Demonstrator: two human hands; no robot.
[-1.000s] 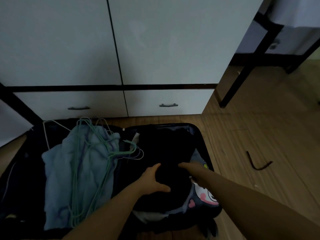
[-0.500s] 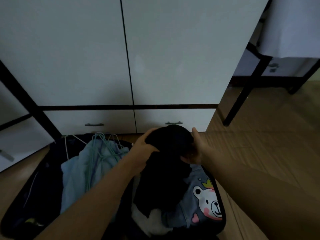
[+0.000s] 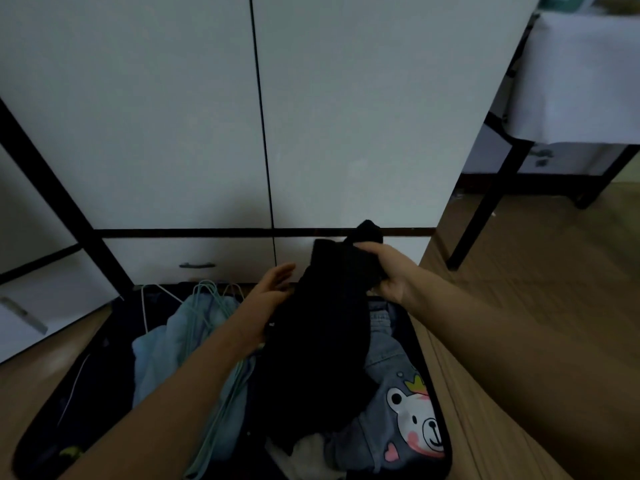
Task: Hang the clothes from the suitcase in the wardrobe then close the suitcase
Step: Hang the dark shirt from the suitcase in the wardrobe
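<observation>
Your right hand (image 3: 391,271) is clenched around the top of a black garment (image 3: 322,341), fingers curled over a bunched fold, holding it up in front of the wardrobe (image 3: 194,116). The rest of the cloth hangs down from that grip and its lower end lies in the open suitcase (image 3: 446,445) on the wooden floor (image 3: 536,289). Your left hand (image 3: 273,285) is just beside the garment's left edge, fingers straight and loosely spread — whether they touch the cloth or only hover next to it cannot be told in this dim light. The two hands are apart, with the lifted cloth between them.

In the suitcase's right half, under the hanging garment, lies a denim piece with a cartoon bear (image 3: 415,431) wearing a crown, and a bit of white fabric (image 3: 308,452) shows beside it. The left half holds a light blue garment (image 3: 162,355) with a bundle of pale green hangers (image 3: 207,306) lying across it — one white hanger (image 3: 149,299) pokes out at the far edge.

The wardrobe's two white doors are closed, and so are the drawers below them; the left drawer's handle (image 3: 197,265) is in view. To the right stands a black-framed table with a white cloth (image 3: 571,81).
</observation>
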